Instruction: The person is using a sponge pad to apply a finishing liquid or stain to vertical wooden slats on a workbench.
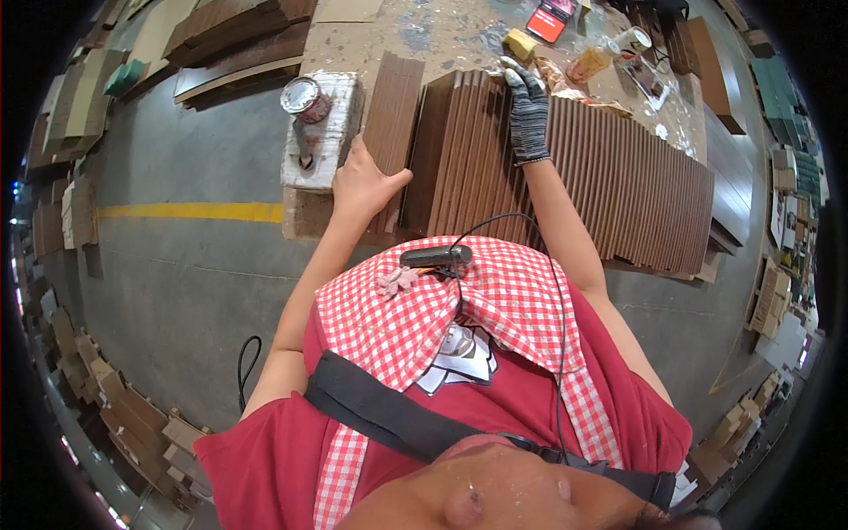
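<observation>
My bare left hand point(367, 184) spans the near part of a flat brown grooved board point(394, 102), its fingers at the left edge and its thumb stretched to the right edge. To the right, a long row of brown boards point(632, 177) stands on edge, packed tightly together. My right hand point(528, 115), in a grey knit glove with pale fingertips, lies over the top of this row. Its fingers are stretched out toward the far end. Left of the flat board, an open paint can point(305, 99) and a brush point(305, 146) rest on a white paint-stained block point(340, 132).
Beyond the row, the worktable point(424, 31) bears a yellow sponge point(519, 43), a phone with a red screen point(547, 25), and a bottle of amber liquid point(590, 64). More brown boards point(234, 35) are stacked at the far left. A yellow line point(190, 211) crosses the grey floor.
</observation>
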The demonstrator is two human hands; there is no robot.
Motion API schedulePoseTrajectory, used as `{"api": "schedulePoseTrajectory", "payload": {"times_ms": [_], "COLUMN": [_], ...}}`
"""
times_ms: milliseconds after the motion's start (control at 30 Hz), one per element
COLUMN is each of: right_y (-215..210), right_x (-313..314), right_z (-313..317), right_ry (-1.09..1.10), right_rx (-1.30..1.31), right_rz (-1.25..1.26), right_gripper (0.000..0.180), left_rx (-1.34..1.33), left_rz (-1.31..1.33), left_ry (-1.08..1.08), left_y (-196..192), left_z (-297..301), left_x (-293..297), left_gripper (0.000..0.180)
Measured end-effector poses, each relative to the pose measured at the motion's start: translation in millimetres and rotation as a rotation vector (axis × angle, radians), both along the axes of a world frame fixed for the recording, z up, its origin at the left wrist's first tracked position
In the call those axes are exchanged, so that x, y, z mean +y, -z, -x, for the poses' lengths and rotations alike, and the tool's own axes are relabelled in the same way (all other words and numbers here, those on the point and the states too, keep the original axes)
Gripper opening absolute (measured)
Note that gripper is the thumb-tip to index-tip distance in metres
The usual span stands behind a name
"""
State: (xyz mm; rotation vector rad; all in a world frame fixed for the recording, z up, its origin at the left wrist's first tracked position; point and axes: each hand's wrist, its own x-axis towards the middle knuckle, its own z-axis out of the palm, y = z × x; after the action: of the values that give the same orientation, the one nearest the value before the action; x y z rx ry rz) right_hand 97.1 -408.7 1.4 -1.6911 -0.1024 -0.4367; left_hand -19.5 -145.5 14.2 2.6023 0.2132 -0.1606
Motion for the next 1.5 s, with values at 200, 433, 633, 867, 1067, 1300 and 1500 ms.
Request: {"api": "schedulePoseTrajectory", "payload": {"times_ms": [200,433,633,867,1067,1300,1500], "right_y": [1.2,11.2,8.6,-5.7,-30.4,-42.3,-26.9], "right_x": [6.2,-1.7,37.7,98.4,91.7,85.4,103.9], "right_z": [-2.4,-9.0,18.1,67.3,63.7,68.8,55.4], "right_ry": [-0.027,-0.044,-0.311,-0.326,-0.443,-0.266,-0.2], "right_rx": [0.024,0.072,0.347,0.632,0.8,0.524,0.635], "right_rz": [-0.071,-0.249,-0.643,-0.525,-0.796,-0.302,-0.202], "right_gripper": [0.026,0.029,0.057,0.089,0.049,0.063,0.065], "left_rx": [-0.023,-0.009,-0.042,0.062,0.399,0.169,-0.058], "left_rz": [0.094,0.388,0.644,1.432,1.659,0.785,0.166], "left_ry": [-0.081,-0.151,-0.135,-0.191,-0.259,0.106,0.288], "left_y": [6.7,-14.3,-29.2,-49.5,-38.3,-49.2,-23.3], "left_z": [-4.7,-4.1,11.2,-0.8,1.7,2.8,33.9], "left_x": [20.8,34.4,49.5,48.2,30.8,31.8,-11.8], "left_gripper": [0.089,0.065,0.052,0.044,0.064,0.114,0.125]}}
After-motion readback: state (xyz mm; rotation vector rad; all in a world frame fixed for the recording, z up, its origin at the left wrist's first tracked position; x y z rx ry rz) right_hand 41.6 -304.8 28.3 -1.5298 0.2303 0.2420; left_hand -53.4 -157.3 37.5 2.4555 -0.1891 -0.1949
